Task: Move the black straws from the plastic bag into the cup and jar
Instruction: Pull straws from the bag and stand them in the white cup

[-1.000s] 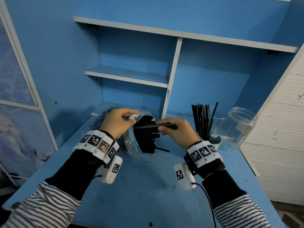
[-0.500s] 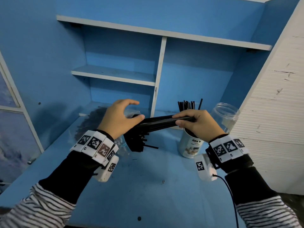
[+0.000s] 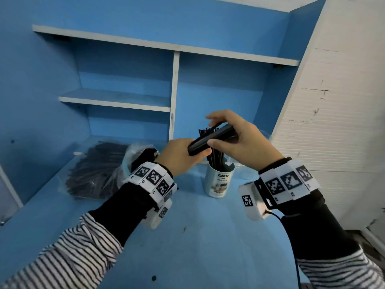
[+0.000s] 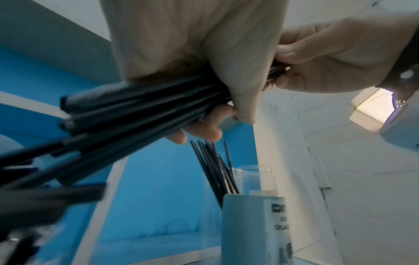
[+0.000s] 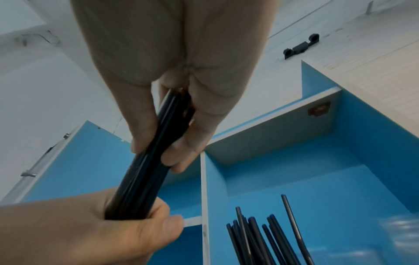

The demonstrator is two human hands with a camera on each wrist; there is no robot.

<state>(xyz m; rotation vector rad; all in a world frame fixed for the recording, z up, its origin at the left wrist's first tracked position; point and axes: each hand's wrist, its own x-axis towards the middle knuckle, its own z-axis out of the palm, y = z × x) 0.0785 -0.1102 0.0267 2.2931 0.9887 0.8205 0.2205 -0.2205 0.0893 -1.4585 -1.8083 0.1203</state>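
Both hands hold one bundle of black straws [image 3: 208, 139] [image 5: 145, 161] [image 4: 136, 111] slantwise just above the cup. My left hand [image 3: 181, 157] [image 5: 90, 229] grips its lower left end. My right hand [image 3: 239, 140] [image 4: 328, 61] pinches the upper part between thumb and fingers. The white printed cup [image 3: 218, 182] [image 4: 249, 229] stands under the bundle with several straws [image 3: 216, 161] [image 5: 249, 236] upright in it. The clear plastic bag [image 3: 98, 170], full of black straws, lies at the left. The clear jar [image 4: 258, 177] stands behind the cup, mostly hidden by my right hand in the head view.
All this sits on a blue desk [image 3: 198, 236] with blue shelves [image 3: 116, 101] and a white divider [image 3: 174, 97] behind. A white slatted wall [image 3: 333, 122] closes the right side. A cable [image 3: 291, 236] runs from my right wrist camera.
The bundle has come out of the bag and moved right, over the cup. My left hand has left the bag and now grips the bundle's end.
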